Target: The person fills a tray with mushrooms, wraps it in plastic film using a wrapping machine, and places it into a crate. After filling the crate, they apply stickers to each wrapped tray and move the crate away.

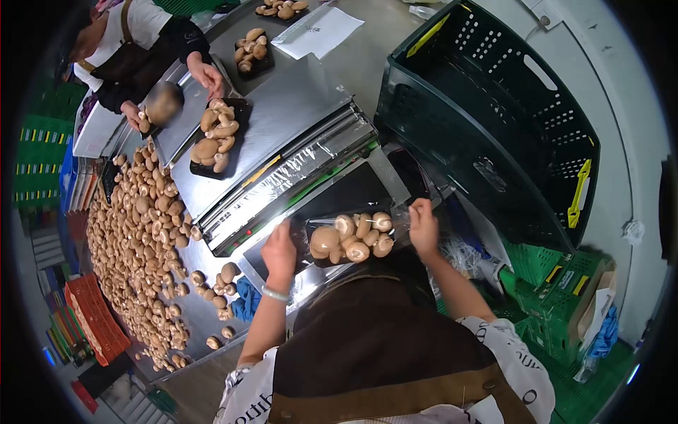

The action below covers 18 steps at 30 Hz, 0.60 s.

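A black tray of brown mushrooms (352,237) lies in front of me at the wrapping machine (296,177), with clear film around it. My left hand (280,250) is closed at the tray's left end, pinching what looks like the film's edge. At the right end my right hand (424,226) also has its fingers closed on the clear film, which stretches from the tray. Another filled tray (219,138) rests on the metal top beyond the film roller.
Loose mushrooms (138,233) cover the table at left. A co-worker (152,42) handles mushrooms at upper left. A large dark green crate (452,134) stands at right, near green crates (558,290). More filled trays (252,51) and a paper sheet (318,30) lie at the back.
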Available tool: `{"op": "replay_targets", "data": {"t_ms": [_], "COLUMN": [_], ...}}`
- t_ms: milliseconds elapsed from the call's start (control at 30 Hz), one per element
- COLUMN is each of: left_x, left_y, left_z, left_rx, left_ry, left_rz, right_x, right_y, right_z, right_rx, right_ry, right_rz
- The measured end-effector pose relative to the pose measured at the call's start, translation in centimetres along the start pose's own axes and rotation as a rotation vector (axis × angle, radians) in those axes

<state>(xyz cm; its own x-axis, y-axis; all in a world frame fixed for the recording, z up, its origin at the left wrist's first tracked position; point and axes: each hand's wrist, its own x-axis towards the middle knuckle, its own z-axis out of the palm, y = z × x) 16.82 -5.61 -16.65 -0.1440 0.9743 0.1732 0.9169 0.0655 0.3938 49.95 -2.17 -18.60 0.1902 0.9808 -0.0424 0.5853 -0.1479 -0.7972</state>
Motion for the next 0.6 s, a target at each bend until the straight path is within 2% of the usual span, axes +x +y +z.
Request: {"op": "replay_targets", "data": {"t_ms": [33,100,133,167,200,233,267,300,367,433,467,500,533,600], "left_x": [1.0,3.0,3.7,3.7,3.8,3.5,2.9,2.1,1.0,0.3,0.5,0.7,1.0,1.9], "left_y": [0.6,2.2,3.2,4.0,5.0,6.2,8.4,9.7,10.5,11.8,13.4,13.2,14.5,16.9], "left_z": [0.9,2.1,1.5,1.4,1.4,1.4,0.9,-0.8,-2.8,-5.2,-7.7,-8.7,-11.0,-14.1], "left_rx": [0.103,-0.021,-0.012,-0.328,-0.643,-0.956,-1.285,-1.399,-1.580,-2.034,-1.937,-1.836,-1.811,-1.711], "left_ry": [-0.043,-0.034,-0.145,-0.218,-0.287,-0.365,-0.356,-0.517,-0.684,-0.861,-0.832,-0.964,-1.153,-1.464], "left_rz": [0.089,0.270,0.330,0.148,-0.036,-0.230,-0.233,-0.346,-0.272,-0.093,0.089,0.284,0.231,0.217], "right_x": [-0.4,-1.7,-3.0,-2.4,-4.5,-5.2,-6.3,-7.3,-8.8,-9.5,-9.3,-8.7,-8.2,-3.5], "right_y": [1.1,2.2,6.0,3.8,2.5,-0.3,-2.2,-4.2,-8.1,-11.5,-13.1,-14.9,-16.8,-16.7], "right_z": [1.7,5.4,9.2,10.0,6.8,5.0,3.7,2.0,-0.4,-2.2,-2.9,-4.6,-6.3,-10.2], "right_rx": [-0.028,0.104,0.574,1.051,1.314,1.437,1.454,1.354,1.053,0.829,0.768,0.787,0.809,0.041], "right_ry": [0.051,0.029,0.045,0.068,-0.149,-0.292,-0.446,-0.602,-0.793,-0.868,-0.885,-0.893,-0.897,-0.922], "right_rz": [-0.032,0.100,0.314,0.505,0.854,0.875,0.786,0.632,0.326,0.140,0.068,-0.048,-0.162,-0.152]}}
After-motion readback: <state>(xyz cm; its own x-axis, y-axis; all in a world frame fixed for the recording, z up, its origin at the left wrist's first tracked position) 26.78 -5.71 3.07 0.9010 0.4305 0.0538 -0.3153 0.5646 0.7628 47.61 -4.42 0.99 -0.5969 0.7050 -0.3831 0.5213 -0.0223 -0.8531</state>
